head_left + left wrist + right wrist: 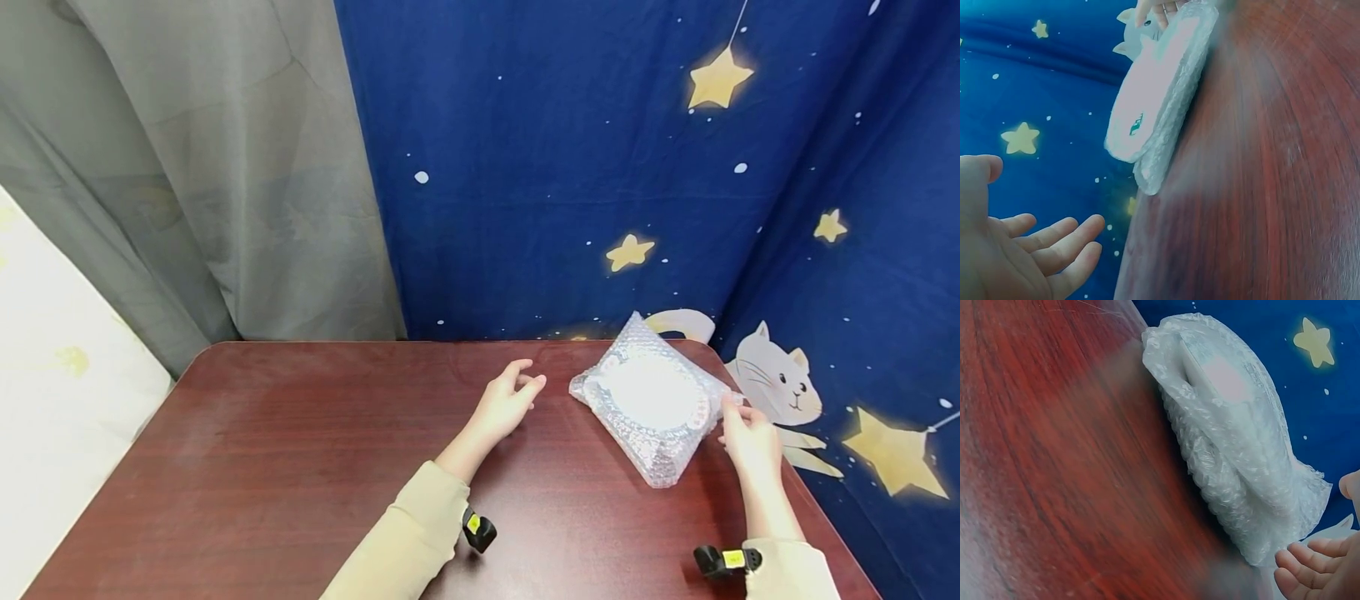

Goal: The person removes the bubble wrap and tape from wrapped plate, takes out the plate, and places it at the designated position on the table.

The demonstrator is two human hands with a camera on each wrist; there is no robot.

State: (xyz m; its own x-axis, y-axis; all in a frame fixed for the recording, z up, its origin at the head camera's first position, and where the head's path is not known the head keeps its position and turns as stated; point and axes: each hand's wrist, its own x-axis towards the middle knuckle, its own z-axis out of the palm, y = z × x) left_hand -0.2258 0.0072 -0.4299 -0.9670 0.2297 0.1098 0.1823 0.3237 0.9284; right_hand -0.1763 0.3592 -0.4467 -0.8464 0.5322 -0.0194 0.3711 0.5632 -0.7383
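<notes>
Left hand [504, 406] spread, empty; right hand [752, 440] fingers parted at package [651, 392] corner, no hold seen; slip could be caused by loose bubble wrap [1222, 494].

Cream sleeves [412, 533], black wrist cameras [483, 537], yellow labels [732, 559]
</notes>
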